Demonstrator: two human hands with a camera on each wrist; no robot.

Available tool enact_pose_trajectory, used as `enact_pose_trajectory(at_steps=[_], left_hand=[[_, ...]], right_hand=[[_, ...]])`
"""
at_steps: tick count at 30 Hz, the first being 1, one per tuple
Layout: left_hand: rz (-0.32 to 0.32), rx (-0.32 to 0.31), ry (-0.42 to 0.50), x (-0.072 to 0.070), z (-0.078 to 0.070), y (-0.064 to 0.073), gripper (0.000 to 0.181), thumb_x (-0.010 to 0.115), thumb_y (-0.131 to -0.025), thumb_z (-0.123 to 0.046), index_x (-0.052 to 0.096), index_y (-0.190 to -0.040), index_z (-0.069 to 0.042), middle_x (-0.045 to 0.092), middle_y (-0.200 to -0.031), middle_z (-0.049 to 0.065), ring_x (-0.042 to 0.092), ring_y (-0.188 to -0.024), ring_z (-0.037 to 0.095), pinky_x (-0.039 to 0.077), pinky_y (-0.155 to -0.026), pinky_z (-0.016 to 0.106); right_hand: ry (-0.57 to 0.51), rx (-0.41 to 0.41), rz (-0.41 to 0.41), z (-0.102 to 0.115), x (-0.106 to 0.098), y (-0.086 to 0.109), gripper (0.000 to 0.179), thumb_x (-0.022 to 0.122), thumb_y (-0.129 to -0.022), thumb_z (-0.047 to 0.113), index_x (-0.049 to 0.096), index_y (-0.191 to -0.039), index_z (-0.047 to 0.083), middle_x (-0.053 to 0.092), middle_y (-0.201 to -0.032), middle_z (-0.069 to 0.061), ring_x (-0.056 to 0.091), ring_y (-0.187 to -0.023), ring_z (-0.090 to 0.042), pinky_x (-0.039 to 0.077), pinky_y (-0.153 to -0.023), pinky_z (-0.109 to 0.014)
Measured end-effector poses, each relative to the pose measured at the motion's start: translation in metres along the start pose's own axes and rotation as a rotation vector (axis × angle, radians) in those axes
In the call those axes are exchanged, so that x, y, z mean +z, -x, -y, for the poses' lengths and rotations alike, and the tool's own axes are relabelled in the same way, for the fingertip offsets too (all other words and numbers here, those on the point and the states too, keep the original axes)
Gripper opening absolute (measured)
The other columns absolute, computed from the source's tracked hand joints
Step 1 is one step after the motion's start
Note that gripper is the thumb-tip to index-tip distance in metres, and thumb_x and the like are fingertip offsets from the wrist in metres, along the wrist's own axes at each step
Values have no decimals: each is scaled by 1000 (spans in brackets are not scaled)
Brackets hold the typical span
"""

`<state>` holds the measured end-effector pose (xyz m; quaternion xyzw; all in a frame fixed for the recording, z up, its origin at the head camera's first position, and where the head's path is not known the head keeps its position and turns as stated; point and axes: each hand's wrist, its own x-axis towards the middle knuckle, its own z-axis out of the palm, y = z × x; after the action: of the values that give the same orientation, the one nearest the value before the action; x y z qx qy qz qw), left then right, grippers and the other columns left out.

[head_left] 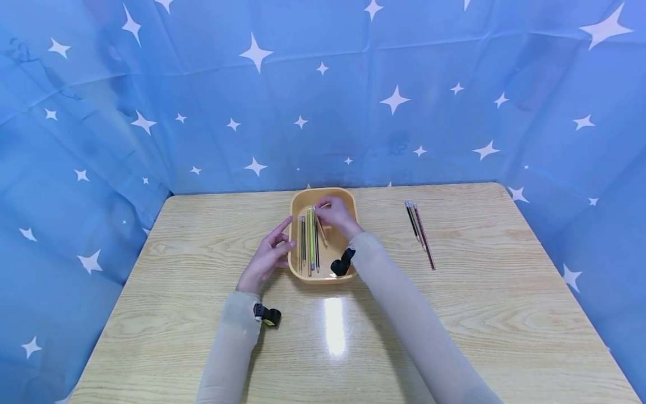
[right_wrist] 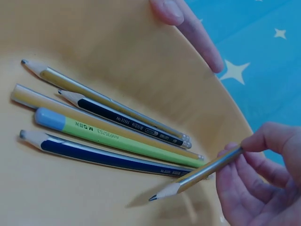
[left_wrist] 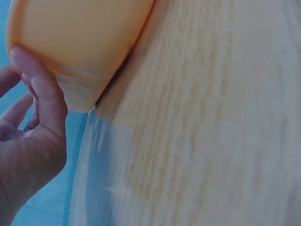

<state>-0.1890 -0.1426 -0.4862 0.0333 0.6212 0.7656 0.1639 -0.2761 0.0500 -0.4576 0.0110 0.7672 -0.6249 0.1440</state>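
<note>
In the head view, my right hand (head_left: pixel 333 213) is inside the orange tray (head_left: pixel 338 279), pinching the end of a gold-striped pencil (right_wrist: pixel 207 167). Its sharpened tip points down toward the tray floor. Several pencils lie side by side there, among them a lime-green pencil with a blue-grey end (right_wrist: pixel 122 139), a dark blue one (right_wrist: pixel 108 157) and a black one (right_wrist: pixel 124 120). My left hand (head_left: pixel 267 255) is at the tray's left side. Its thumb (left_wrist: pixel 42 89) touches the tray near the rim, with the forefinger extended alongside.
To the right of the tray, several more pencils (head_left: pixel 421 233) lie close together on the wooden table (head_left: pixel 479 320). A blue curtain with white stars (head_left: pixel 323 112) hangs behind the table and along both sides.
</note>
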Motion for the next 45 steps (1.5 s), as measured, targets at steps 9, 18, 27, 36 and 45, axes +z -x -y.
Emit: enact_pose_trajectory(at_steps=[9, 18, 27, 36, 45], left_hand=[[5, -17, 11, 2, -3, 0, 65, 56, -85, 1, 35, -137, -33, 40, -102, 13, 51, -80, 26, 48, -70, 57], [33, -25, -11, 9, -17, 8, 66, 51, -87, 4, 27, -141, -25, 38, -102, 12, 49, -83, 30, 40, -76, 64], [48, -28, -22, 11, -17, 10, 66, 52, -87, 2, 26, -141, -26, 39, -103, 12, 49, -88, 36, 43, -75, 61], [48, -23, -4, 11, -17, 10, 66, 51, -87, 4, 26, -141, -24, 39, -90, 7, 51, -76, 25, 50, -67, 55], [50, -16, 2, 11, -15, 11, 66, 51, -87, 4, 24, -142, -21, 39, -88, 6, 51, -74, 21, 54, -59, 44]], right_hand=[[-19, -6, -9, 2, -2, 4, 16, 62, -80, 3, 58, -95, -2, 61, -87, -14, 61, -81, -28, 54, -67, -30], [-134, 43, -53, -1, -12, 9, 16, 62, -78, 0, 57, -93, -2, 60, -82, -11, 59, -83, -32, 54, -63, -27], [-141, 12, -32, 10, -18, 23, 19, 63, -79, 0, 56, -96, -3, 59, -90, -14, 57, -91, -34, 53, -73, -36], [-100, -50, -4, 30, -32, 40, 21, 62, -80, 1, 54, -98, -6, 59, -90, -15, 58, -87, -33, 52, -76, -39], [-64, -71, 5, 30, -52, 45, 21, 62, -82, 3, 53, -100, -5, 58, -94, -16, 58, -86, -28, 53, -73, -35]])
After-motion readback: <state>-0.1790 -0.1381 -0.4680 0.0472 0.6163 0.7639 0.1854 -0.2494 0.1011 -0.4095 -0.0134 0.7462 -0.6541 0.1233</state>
